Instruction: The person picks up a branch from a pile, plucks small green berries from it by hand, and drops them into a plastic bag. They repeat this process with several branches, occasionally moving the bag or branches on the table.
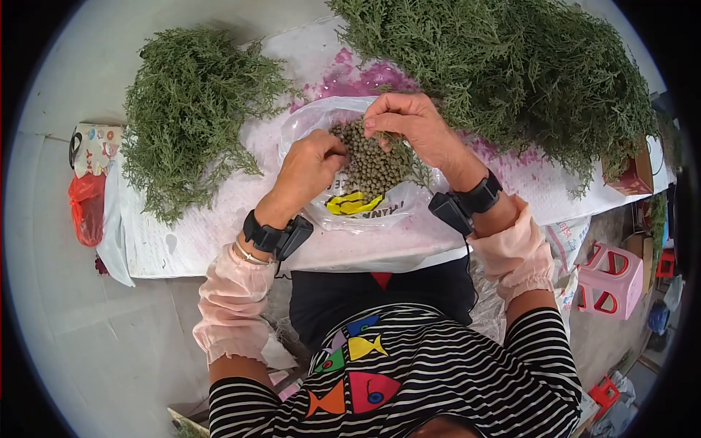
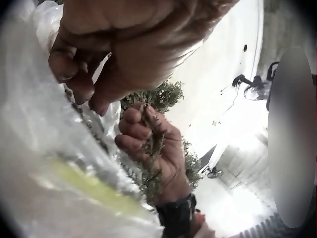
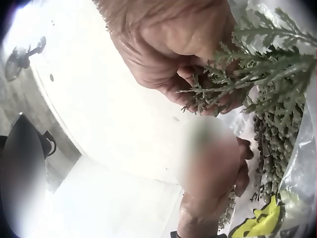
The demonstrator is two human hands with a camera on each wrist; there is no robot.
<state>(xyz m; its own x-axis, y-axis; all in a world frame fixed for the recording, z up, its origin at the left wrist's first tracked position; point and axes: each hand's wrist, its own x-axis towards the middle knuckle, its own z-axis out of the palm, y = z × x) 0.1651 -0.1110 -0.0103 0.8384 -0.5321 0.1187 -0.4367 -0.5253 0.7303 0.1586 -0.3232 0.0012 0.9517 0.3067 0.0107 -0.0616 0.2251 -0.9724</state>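
Note:
A clear plastic bag with yellow and black print lies spread on the table, small round green-brown berries heaped inside. Over the heap's right side, my right hand pinches a green sprig, its leafy sprays hanging across the berries in the right wrist view. My left hand hovers at the heap's left edge, fingers loosely bent, with nothing visible between them. The left wrist view has this hand above the bag's edge, and the right hand beyond it around the sprig.
Leafy branches form a pile at left and a larger pile at back right. Purple stains mark the white table cover. A red bag hangs at the left edge; a pink stool stands on the floor at right.

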